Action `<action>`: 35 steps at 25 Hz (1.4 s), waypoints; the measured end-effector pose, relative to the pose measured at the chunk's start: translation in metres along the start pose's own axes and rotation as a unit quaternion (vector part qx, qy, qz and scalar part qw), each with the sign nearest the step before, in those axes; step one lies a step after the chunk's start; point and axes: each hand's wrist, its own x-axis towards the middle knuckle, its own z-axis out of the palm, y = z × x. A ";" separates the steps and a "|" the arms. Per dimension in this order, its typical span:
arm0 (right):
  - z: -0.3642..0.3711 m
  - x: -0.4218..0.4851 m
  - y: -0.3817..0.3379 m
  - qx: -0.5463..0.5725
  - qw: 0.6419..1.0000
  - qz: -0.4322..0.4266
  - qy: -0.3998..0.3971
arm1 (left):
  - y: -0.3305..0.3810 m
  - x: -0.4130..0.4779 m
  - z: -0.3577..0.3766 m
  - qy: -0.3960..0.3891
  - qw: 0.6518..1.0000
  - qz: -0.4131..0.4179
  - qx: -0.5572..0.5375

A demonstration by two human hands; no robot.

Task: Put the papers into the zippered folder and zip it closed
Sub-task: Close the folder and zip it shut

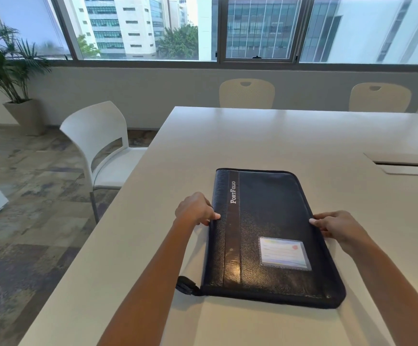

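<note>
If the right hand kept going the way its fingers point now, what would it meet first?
The right hand points leftward and its fingertips already touch the right edge of the zippered folder. Going on, it would likely press into that edge at once; the left hand holds the opposite side.

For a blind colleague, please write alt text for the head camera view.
A closed black zippered folder marked "PortFolio" lies flat on a white table, the left hand gripping its left edge and the right hand its right edge. No loose papers are visible. White chairs and large windows lie beyond.
</note>
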 end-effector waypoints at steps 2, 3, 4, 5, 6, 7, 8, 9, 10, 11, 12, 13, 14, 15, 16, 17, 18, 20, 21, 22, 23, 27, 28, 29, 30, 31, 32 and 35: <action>0.011 -0.004 -0.007 0.016 1.000 -0.002 -0.015 | -0.013 0.001 -0.014 0.004 1.000 -0.001 -0.022; 0.019 -0.006 -0.011 0.026 0.999 -0.007 -0.023 | -0.019 0.001 -0.022 0.007 0.999 -0.006 -0.035; 0.027 -0.009 -0.016 0.035 0.999 -0.012 -0.029 | -0.026 0.001 -0.031 0.011 0.999 -0.009 -0.048; 0.036 -0.011 -0.022 0.042 0.998 -0.018 -0.033 | -0.033 0.001 -0.039 0.013 0.998 -0.014 -0.060; 0.046 -0.012 -0.028 0.047 0.998 -0.022 -0.038 | -0.041 0.001 -0.049 0.015 0.997 -0.021 -0.073; 0.057 -0.014 -0.033 0.049 0.997 -0.025 -0.045 | -0.049 0.000 -0.057 0.016 0.996 -0.028 -0.085; 0.068 -0.016 -0.038 0.049 0.997 -0.027 -0.053 | -0.058 -0.002 -0.066 0.019 0.994 -0.036 -0.097; 0.080 -0.019 -0.044 0.047 0.996 -0.029 -0.063 | -0.067 -0.004 -0.075 0.024 0.993 -0.043 -0.107; 0.092 -0.020 -0.049 0.046 0.996 -0.032 -0.073 | -0.075 -0.006 -0.083 0.030 0.992 -0.049 -0.115; 0.104 -0.022 -0.053 0.045 0.995 -0.033 -0.081 | -0.083 -0.008 -0.092 0.036 0.991 -0.056 -0.118; 0.116 -0.023 -0.056 0.045 0.995 -0.033 -0.088 | -0.090 -0.011 -0.100 0.041 0.990 -0.063 -0.121; 0.127 -0.024 -0.058 0.046 0.994 -0.032 -0.096 | -0.097 -0.014 -0.106 0.044 0.989 -0.069 -0.123; 0.137 -0.025 -0.061 0.047 0.993 -0.031 -0.104 | -0.104 -0.015 -0.112 0.046 0.988 -0.075 -0.125; 0.146 -0.027 -0.062 0.047 0.992 -0.029 -0.111 | -0.111 -0.017 -0.117 0.049 0.987 -0.080 -0.127; 0.154 -0.027 -0.063 0.044 0.992 -0.027 -0.118 | -0.117 -0.018 -0.122 0.054 0.986 -0.085 -0.130; 0.161 -0.027 -0.063 0.041 0.991 -0.026 -0.122 | -0.123 -0.018 -0.125 0.058 0.985 -0.091 -0.133; 0.166 -0.028 -0.064 0.040 0.991 -0.028 -0.125 | -0.128 -0.017 -0.127 0.060 0.984 -0.096 -0.136; 0.174 -0.029 -0.065 0.040 0.991 -0.036 -0.125 | -0.135 -0.016 -0.129 0.057 0.984 -0.104 -0.136; 0.177 -0.028 -0.065 0.035 0.991 -0.040 -0.121 | -0.138 -0.014 -0.129 0.054 0.984 -0.106 -0.133; 0.179 -0.028 -0.065 0.029 0.992 -0.044 -0.118 | -0.141 -0.012 -0.128 0.051 0.984 -0.108 -0.131; 0.180 -0.029 -0.065 0.023 0.992 -0.047 -0.115 | -0.143 -0.010 -0.126 0.048 0.985 -0.109 -0.127; 0.180 -0.033 -0.066 0.001 0.993 -0.061 -0.104 | -0.147 -0.003 -0.122 0.036 0.988 -0.110 -0.104; 0.181 -0.033 -0.066 -0.003 0.993 -0.065 -0.101 | -0.146 -0.003 -0.123 0.030 0.989 -0.109 -0.097; 0.181 -0.033 -0.065 -0.008 0.993 -0.068 -0.098 | -0.145 -0.002 -0.123 0.026 0.990 -0.107 -0.085; 0.181 -0.033 -0.064 -0.013 0.992 -0.073 -0.097 | -0.144 -0.001 -0.124 0.021 0.991 -0.106 -0.076; 0.181 -0.033 -0.063 -0.019 0.992 -0.077 -0.096 | -0.142 -0.001 -0.126 0.012 0.992 -0.108 -0.065; 0.181 -0.032 -0.063 -0.025 0.992 -0.081 -0.096 | -0.141 0.000 -0.127 0.006 0.992 -0.113 -0.048; 0.180 -0.034 -0.064 -0.058 0.988 -0.098 -0.102 | -0.130 0.001 -0.128 0.024 0.991 -0.120 0.055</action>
